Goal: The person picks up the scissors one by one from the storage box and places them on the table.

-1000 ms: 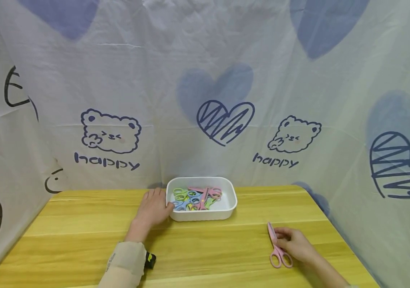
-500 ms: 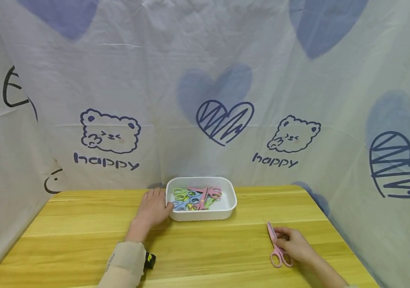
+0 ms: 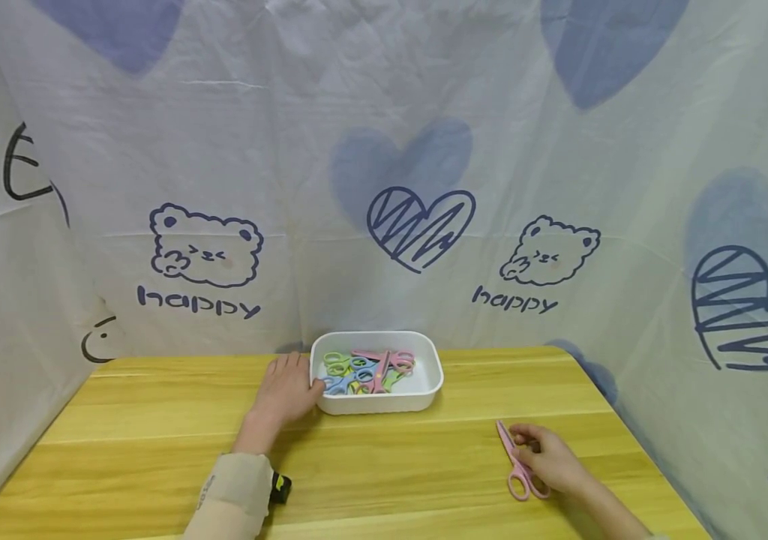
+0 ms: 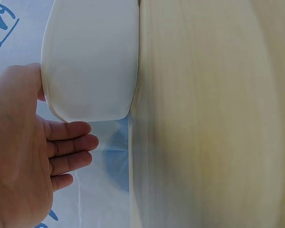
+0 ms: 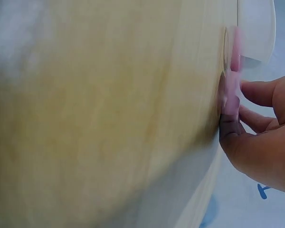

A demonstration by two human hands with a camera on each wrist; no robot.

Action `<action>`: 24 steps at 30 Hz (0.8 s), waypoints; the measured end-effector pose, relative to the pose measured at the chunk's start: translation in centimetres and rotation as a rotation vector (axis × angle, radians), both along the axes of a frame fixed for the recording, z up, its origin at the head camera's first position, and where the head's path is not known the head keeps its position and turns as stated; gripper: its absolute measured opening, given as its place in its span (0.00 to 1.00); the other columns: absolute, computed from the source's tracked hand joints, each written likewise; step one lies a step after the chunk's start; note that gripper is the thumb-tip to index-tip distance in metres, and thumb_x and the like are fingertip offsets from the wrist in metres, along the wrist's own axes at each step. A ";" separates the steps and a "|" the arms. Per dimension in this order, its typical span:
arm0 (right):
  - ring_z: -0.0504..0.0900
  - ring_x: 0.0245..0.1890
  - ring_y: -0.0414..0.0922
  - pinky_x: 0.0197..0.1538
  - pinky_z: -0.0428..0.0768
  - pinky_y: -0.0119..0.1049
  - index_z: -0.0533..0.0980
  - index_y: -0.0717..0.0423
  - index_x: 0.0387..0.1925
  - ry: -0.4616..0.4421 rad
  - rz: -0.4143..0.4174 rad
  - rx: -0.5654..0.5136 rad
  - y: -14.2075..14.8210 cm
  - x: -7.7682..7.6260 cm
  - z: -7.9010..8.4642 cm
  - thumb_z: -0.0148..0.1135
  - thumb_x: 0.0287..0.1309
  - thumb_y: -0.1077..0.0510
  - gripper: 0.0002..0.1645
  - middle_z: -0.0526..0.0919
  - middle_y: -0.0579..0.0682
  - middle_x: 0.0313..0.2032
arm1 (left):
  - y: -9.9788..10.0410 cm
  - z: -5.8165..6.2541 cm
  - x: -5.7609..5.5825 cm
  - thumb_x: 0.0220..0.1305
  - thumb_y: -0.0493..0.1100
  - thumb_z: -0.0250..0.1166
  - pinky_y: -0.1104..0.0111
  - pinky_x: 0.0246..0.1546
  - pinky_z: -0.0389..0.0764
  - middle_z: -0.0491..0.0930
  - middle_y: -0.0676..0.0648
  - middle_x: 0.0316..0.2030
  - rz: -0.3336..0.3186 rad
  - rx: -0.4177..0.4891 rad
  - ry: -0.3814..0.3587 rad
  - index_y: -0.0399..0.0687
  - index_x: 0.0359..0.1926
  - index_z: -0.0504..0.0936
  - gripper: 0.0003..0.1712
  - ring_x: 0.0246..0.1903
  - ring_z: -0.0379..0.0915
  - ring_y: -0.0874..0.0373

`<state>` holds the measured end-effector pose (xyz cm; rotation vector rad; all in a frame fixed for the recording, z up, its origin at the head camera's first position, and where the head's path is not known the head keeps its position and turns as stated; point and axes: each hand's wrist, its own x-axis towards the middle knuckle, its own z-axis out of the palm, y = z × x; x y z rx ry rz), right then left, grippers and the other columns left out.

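A: Where are the scissors (image 3: 517, 463)?
B: Right side of the table (image 3: 418, 465), in your right hand (image 3: 555, 457); you pinch them near the middle, thumb against fingers. Can't tell if they're off the table.
A: Which way do they lie?
B: Long axis near to far, leaning left: tips far, handles near, toward you.
A: And the tray (image 3: 377, 405)?
B: Far and left of your right hand, well apart, other scissors (image 3: 380, 371) inside. Your left hand (image 3: 287, 386) is nearer: it rests at the tray's left end, fingers fairly straight, thumb at the rim, not clenched.
A: Pose?
B: Right hand reaches in from near right; left one from near left.
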<state>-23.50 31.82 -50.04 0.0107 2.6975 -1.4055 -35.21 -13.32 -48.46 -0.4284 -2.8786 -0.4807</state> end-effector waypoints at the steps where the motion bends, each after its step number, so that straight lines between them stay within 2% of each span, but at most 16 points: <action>1: 0.79 0.44 0.48 0.37 0.80 0.34 0.69 0.77 0.66 0.003 0.004 0.004 0.0 0.0 0.0 0.60 0.67 0.70 0.28 0.80 0.60 0.50 | 0.0 0.0 0.0 0.69 0.51 0.58 0.46 0.65 0.66 0.73 0.36 0.48 0.000 0.000 -0.003 0.26 0.58 0.73 0.31 0.55 0.66 0.39; 12: 0.79 0.46 0.49 0.37 0.80 0.34 0.69 0.78 0.66 0.008 0.020 0.004 0.0 0.0 0.1 0.60 0.67 0.71 0.28 0.80 0.60 0.52 | -0.1 0.3 0.0 0.70 0.51 0.58 0.46 0.65 0.66 0.74 0.36 0.49 -0.001 0.000 0.000 0.26 0.59 0.73 0.31 0.56 0.66 0.39; 24: 0.80 0.46 0.49 0.40 0.81 0.33 0.69 0.78 0.66 0.014 0.008 0.004 0.1 0.0 0.0 0.61 0.67 0.69 0.29 0.80 0.59 0.50 | -0.1 -0.1 -0.2 0.70 0.52 0.58 0.46 0.66 0.66 0.74 0.35 0.51 -0.001 -0.009 -0.001 0.26 0.61 0.72 0.33 0.57 0.66 0.38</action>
